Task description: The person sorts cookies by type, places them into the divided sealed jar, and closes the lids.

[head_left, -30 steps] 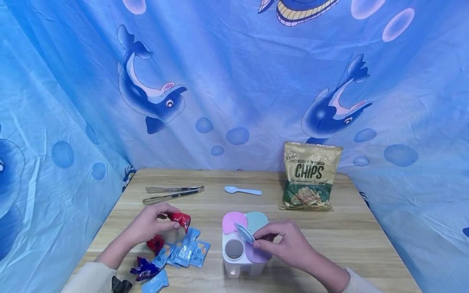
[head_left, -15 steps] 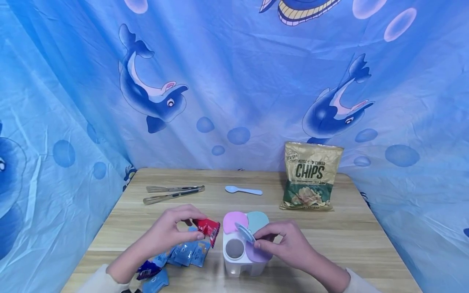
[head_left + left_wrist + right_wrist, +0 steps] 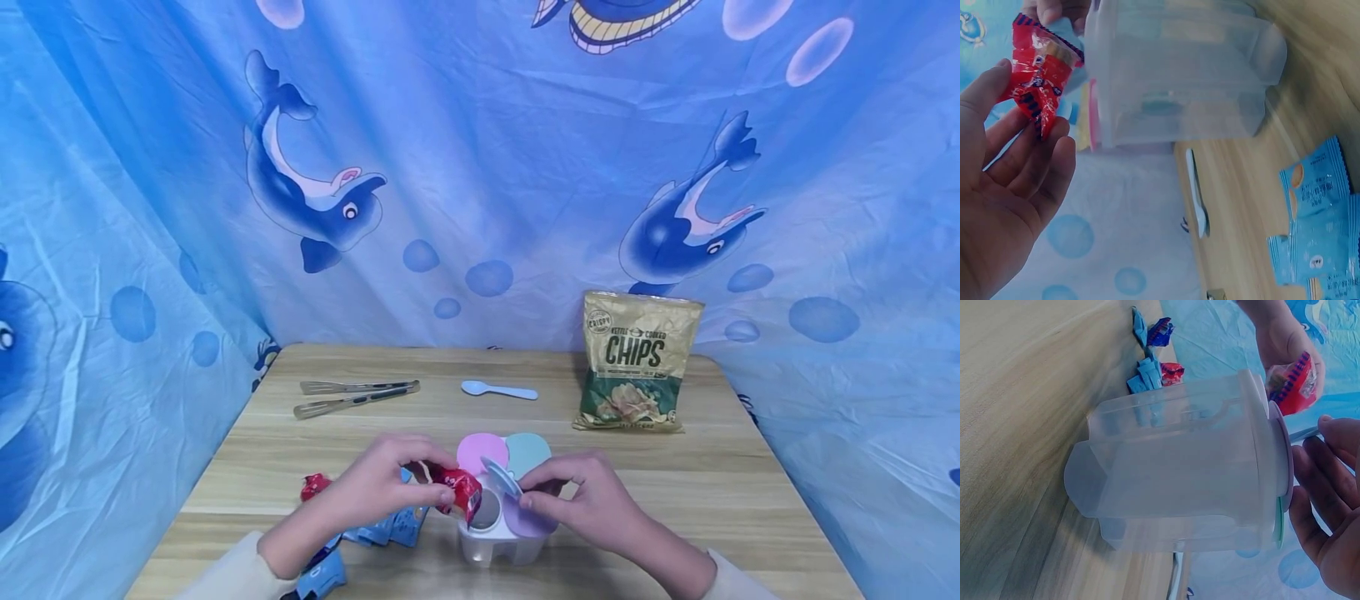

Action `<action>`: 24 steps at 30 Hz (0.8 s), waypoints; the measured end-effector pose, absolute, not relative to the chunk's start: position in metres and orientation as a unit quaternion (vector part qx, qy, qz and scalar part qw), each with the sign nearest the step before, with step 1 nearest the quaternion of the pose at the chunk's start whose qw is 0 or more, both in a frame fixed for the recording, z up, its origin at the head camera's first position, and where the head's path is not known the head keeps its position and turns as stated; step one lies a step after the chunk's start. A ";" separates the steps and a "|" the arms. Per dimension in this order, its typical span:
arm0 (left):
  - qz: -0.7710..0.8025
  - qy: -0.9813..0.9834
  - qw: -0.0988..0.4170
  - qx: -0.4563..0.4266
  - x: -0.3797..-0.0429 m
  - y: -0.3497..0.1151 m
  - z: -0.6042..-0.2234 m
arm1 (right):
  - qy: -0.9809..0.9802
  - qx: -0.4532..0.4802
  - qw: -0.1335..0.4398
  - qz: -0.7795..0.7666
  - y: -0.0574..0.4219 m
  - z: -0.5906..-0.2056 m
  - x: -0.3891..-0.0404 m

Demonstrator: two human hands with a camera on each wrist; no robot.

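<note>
My left hand (image 3: 382,483) pinches a red snack packet (image 3: 459,493) between thumb and fingers. It hangs at the edge of a round opening in a clear plastic canister (image 3: 1172,462) with a white top. In the left wrist view, the red wrapper (image 3: 1041,69) shows a tan piece through a clear patch. My right hand (image 3: 588,500) holds up a light-blue lid (image 3: 501,477), tilted beside that opening. Pink (image 3: 478,452), green (image 3: 529,454) and purple (image 3: 528,522) lids cover the other openings.
Several blue packets (image 3: 1319,244) lie left of the canister, with another red packet (image 3: 315,486) and a dark-blue packet (image 3: 1160,332). Further back lie metal tongs (image 3: 356,397) and a light-blue spoon (image 3: 498,390). A chips bag (image 3: 637,362) stands at the back right.
My left hand has carried the red packet rightward from over the blue packets to the canister's opening. My right hand keeps the light-blue lid in the same raised position.
</note>
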State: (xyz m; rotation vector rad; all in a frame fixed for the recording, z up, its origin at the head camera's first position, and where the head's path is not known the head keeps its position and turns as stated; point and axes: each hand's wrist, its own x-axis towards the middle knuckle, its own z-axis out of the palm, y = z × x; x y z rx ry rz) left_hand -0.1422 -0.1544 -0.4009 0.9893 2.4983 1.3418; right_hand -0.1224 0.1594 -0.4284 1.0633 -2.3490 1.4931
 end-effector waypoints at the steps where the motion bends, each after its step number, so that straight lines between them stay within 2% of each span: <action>1: 0.442 0.832 0.070 0.328 -0.142 -0.152 -0.401 | -0.786 0.355 0.081 0.499 0.159 -0.428 -0.122; 16: 0.382 0.859 0.032 0.340 -0.144 -0.125 -0.399 | -0.784 0.362 0.078 0.499 0.159 -0.429 -0.123; 24: 0.366 0.860 0.053 0.351 -0.141 -0.124 -0.398 | -0.786 0.361 0.073 0.496 0.159 -0.428 -0.123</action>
